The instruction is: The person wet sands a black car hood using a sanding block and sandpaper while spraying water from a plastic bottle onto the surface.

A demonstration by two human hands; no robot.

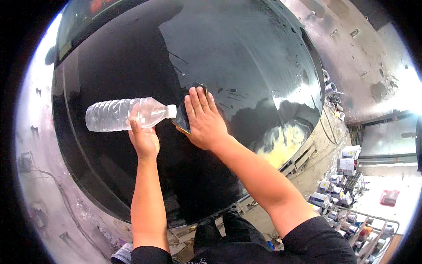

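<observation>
My left hand (145,140) is wrapped round a clear ribbed plastic bottle (116,115). The bottle lies crosswise over a large black car hood (110,163), its white cap (172,111) pointing right. How much liquid it holds I cannot make out. Just right of the cap, my right hand (204,116) rests flat on the hood, fingers stretched forward. Under that palm is a dark sheet with a brown edge, which looks like sandpaper (183,127); a corner of it shows past the fingertips. My right thumb is hidden.
Wet-looking streaks and a grey sheen cover the hood's right half, with a pale yellowish patch (283,143) near its right edge. At the lower right, a metal rack (369,237) and the floor beside it hold many paint cans (321,199). A cable (66,200) runs along the left floor.
</observation>
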